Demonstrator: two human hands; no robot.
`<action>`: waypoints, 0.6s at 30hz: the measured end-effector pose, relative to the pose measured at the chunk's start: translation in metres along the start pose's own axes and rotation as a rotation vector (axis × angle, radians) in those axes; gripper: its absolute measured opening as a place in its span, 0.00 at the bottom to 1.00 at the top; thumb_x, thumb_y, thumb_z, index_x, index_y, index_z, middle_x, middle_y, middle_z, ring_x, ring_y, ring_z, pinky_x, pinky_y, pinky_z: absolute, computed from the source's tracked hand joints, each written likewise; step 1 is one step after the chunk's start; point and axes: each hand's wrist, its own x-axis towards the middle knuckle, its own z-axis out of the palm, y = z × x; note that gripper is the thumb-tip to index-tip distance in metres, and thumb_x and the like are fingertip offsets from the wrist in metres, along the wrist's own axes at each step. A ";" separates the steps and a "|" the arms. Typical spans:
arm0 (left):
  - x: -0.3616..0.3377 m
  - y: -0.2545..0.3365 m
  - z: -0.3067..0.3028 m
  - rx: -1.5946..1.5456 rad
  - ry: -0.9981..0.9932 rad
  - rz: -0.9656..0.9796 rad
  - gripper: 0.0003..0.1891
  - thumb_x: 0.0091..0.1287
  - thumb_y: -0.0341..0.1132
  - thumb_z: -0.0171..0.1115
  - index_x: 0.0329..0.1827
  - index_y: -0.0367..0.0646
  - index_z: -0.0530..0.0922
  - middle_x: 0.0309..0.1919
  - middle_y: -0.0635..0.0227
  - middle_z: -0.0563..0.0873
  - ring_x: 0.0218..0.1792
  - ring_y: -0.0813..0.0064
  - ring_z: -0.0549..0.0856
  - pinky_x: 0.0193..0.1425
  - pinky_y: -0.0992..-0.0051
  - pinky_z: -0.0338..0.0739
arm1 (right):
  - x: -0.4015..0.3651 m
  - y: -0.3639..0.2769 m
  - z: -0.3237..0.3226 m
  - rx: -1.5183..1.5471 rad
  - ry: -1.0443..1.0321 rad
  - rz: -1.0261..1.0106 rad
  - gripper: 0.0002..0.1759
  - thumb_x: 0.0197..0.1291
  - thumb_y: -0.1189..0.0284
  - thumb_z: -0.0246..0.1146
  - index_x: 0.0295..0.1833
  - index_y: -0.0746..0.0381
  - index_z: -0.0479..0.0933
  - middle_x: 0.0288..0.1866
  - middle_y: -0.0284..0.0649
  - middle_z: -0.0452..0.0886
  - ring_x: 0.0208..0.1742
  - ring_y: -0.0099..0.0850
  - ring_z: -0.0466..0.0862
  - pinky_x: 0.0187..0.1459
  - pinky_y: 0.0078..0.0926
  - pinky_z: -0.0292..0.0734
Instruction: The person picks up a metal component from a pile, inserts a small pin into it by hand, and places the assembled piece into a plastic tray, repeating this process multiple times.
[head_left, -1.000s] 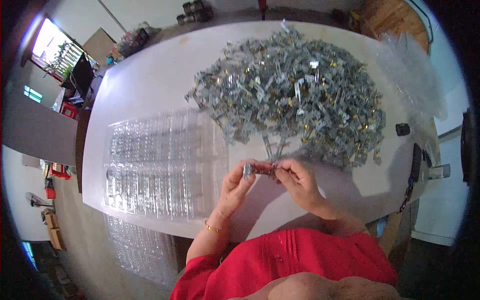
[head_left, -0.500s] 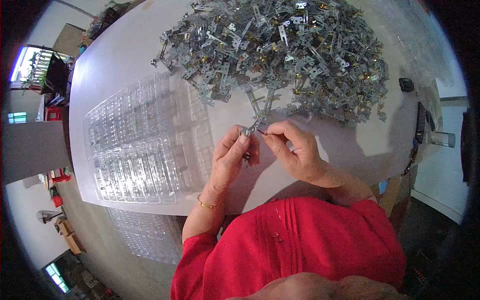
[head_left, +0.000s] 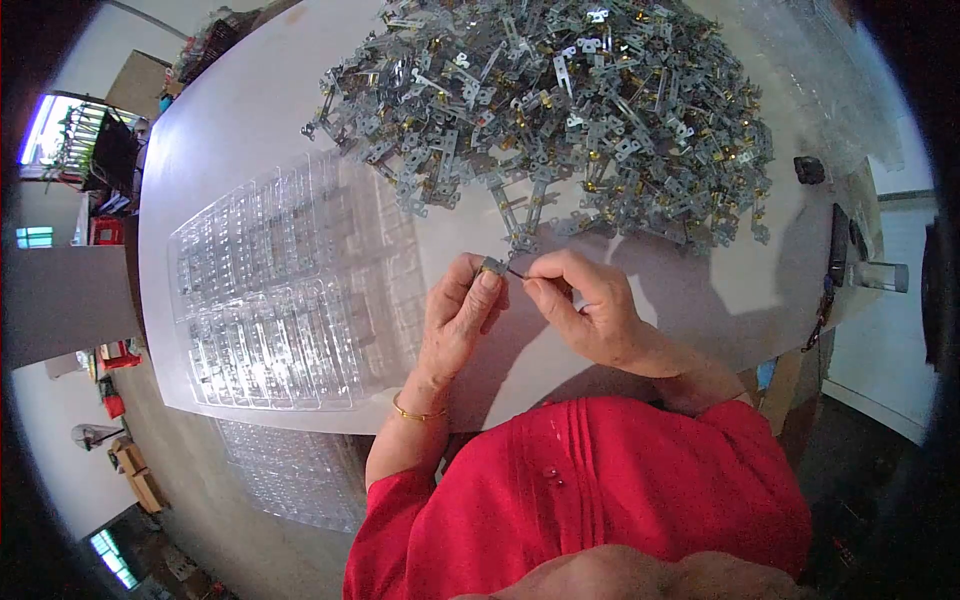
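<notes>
Between the thumb and fingers of my left hand (head_left: 465,315) is a small metal bracket (head_left: 492,265), its lower part hidden by the fingers. My right hand (head_left: 592,308) pinches a thin dark pin-like piece (head_left: 515,273), whose tip points at the bracket's right side. Whether the tip touches the bracket is too small to tell. Just beyond my fingertips, a few loose metal brackets (head_left: 521,240) lie at the near edge of a large pile of metal brackets (head_left: 560,110) with some brass-coloured parts.
Clear plastic blister trays (head_left: 270,340) lie on the white table (head_left: 240,110) to the left. More clear trays (head_left: 290,475) sit lower, beside the table's front edge. A small black object (head_left: 809,170) and a clear cylinder (head_left: 880,277) are at the right.
My left hand has turned the bracket, so a blockier face of it shows at the fingertips. The right hand has shifted very slightly, still pinching the thin piece.
</notes>
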 end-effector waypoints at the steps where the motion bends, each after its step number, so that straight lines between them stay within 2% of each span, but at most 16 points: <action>1: 0.000 0.000 0.000 0.005 0.006 -0.003 0.17 0.80 0.49 0.59 0.45 0.42 0.77 0.31 0.74 0.81 0.27 0.87 0.72 0.29 0.82 0.66 | 0.000 0.000 0.000 -0.003 -0.004 0.002 0.03 0.71 0.75 0.65 0.47 0.62 0.78 0.31 0.37 0.82 0.28 0.26 0.82 0.29 0.27 0.75; 4: -0.001 0.001 0.000 0.040 0.040 -0.010 0.17 0.80 0.48 0.60 0.44 0.41 0.78 0.29 0.74 0.81 0.28 0.86 0.74 0.30 0.82 0.68 | 0.000 0.000 -0.001 -0.016 -0.008 0.007 0.04 0.70 0.75 0.65 0.46 0.62 0.78 0.32 0.39 0.82 0.27 0.30 0.82 0.30 0.29 0.75; 9: 0.001 -0.001 -0.002 0.233 0.104 0.099 0.17 0.80 0.47 0.60 0.42 0.40 0.78 0.28 0.73 0.81 0.28 0.84 0.76 0.32 0.80 0.70 | 0.003 0.001 -0.001 -0.068 0.014 -0.066 0.04 0.69 0.76 0.66 0.45 0.62 0.78 0.32 0.43 0.83 0.29 0.42 0.84 0.31 0.35 0.76; 13: 0.000 -0.001 -0.003 0.239 0.111 0.104 0.17 0.80 0.47 0.60 0.43 0.39 0.78 0.28 0.73 0.81 0.29 0.83 0.77 0.34 0.79 0.71 | 0.003 0.002 -0.002 -0.069 -0.019 -0.056 0.04 0.68 0.76 0.66 0.45 0.62 0.78 0.32 0.44 0.83 0.30 0.44 0.84 0.32 0.37 0.76; 16: -0.001 0.001 -0.004 -0.023 0.015 -0.077 0.17 0.80 0.46 0.60 0.44 0.39 0.78 0.28 0.72 0.81 0.29 0.82 0.77 0.34 0.77 0.72 | 0.002 0.003 -0.002 -0.050 -0.026 -0.040 0.04 0.68 0.76 0.66 0.45 0.62 0.78 0.32 0.43 0.82 0.30 0.43 0.84 0.31 0.37 0.76; 18: -0.001 0.000 -0.004 0.064 0.019 -0.045 0.16 0.79 0.45 0.61 0.45 0.39 0.78 0.27 0.71 0.81 0.29 0.80 0.78 0.33 0.76 0.72 | 0.001 0.002 -0.002 -0.049 -0.010 -0.007 0.05 0.69 0.75 0.67 0.46 0.61 0.78 0.32 0.43 0.82 0.30 0.42 0.84 0.31 0.37 0.76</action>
